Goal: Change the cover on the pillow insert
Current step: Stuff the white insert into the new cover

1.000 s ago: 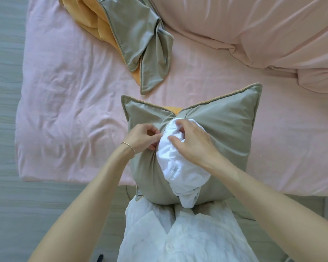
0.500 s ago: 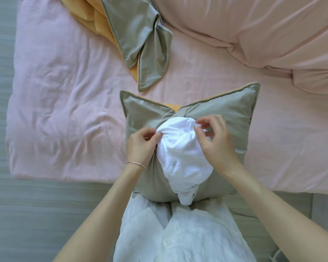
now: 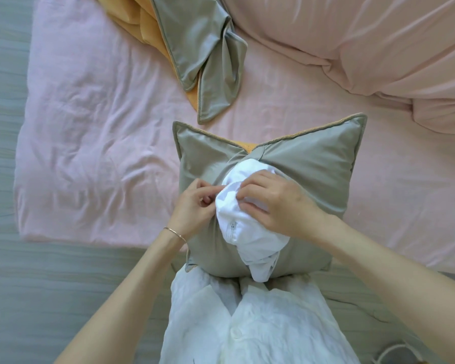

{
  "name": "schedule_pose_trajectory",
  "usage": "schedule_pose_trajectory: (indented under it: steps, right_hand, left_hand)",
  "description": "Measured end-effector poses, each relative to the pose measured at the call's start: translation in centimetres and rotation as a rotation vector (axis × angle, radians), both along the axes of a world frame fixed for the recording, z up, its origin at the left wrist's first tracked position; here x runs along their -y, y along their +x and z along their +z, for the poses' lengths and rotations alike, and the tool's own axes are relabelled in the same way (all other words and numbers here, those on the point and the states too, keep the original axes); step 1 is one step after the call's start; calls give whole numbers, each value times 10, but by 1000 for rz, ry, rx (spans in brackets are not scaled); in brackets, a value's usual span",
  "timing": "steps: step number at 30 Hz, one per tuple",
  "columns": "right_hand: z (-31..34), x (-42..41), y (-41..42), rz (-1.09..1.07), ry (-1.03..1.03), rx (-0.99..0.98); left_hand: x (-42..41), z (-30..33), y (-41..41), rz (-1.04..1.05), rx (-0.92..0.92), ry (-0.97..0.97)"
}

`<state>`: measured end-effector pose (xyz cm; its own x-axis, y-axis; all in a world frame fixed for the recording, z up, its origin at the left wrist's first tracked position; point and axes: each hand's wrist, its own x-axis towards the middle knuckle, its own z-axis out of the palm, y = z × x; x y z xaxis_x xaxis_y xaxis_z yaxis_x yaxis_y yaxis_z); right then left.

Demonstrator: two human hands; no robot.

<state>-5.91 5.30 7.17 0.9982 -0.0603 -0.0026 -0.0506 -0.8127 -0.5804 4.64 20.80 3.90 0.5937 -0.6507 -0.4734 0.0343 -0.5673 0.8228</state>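
A grey-green pillow cover (image 3: 313, 164) with a piped edge lies on the bed's near edge. A white pillow insert (image 3: 250, 232) bulges out through the opening in its middle, a small zip showing on it. My left hand (image 3: 195, 206) pinches the cover's edge at the left side of the opening. My right hand (image 3: 273, 200) lies on the insert with its fingers curled into the white fabric. A second cover (image 3: 202, 48), grey-green outside and orange inside, lies crumpled at the far side of the bed.
The bed has a pink sheet (image 3: 90, 127) and a bunched pink duvet (image 3: 365, 43) at the far right. Grey floor (image 3: 37, 285) lies to the left and below. My white clothing (image 3: 247, 324) hangs just below the pillow.
My right hand has moved from the opening's right edge onto the top of the insert, fingers digging in. My left hand stays at the left edge. The view has shifted slightly.
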Motion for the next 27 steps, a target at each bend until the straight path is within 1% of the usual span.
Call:
schedule_pose_trajectory:
  steps: [2,4,6,7,9,11,13,14,16,19,21,23,25,27]
  right_hand:
    - [3,6,5,67,-112,-150]
    - [2,11,7,90,-262,-266]
    - [1,14,6,60,-336,-388]
    - [1,14,5,29,-339,-478]
    - [-3,10,4,-52,-282,-617]
    - [-13,-4,9,-151,-210,-678]
    - [-28,-17,15,-216,-220,-642]
    - [-34,-23,17,-219,-234,-570]
    - [-41,-28,17,-184,-223,-409]
    - [-33,-18,14,-160,-156,-278]
    - [-14,-9,9,-158,-60,-257]
    - [4,1,-2,-207,54,-263]
    - [19,7,-16,-228,156,-299]
    - [23,12,-26,-268,219,-329]
  left_hand:
    - [-1,0,2,36,-100,-26]
    - [3,0,2,10,-96,-19]
    - [8,0,1,-37,-91,-3]
    - [10,-1,2,-41,-103,3]
    - [10,-2,5,-8,-181,3]
    - [6,-2,10,99,-339,-33]
    - [2,-5,15,214,-447,-58]
    - [0,-6,16,247,-451,-47]
    - [-1,-8,16,258,-401,6]
    - [8,-10,9,220,-309,75]
    - [17,-8,6,197,-318,76]
    - [26,-4,3,135,-304,67]
    - [33,-3,-2,37,-198,64]
    - [40,-4,-6,-15,-112,64]
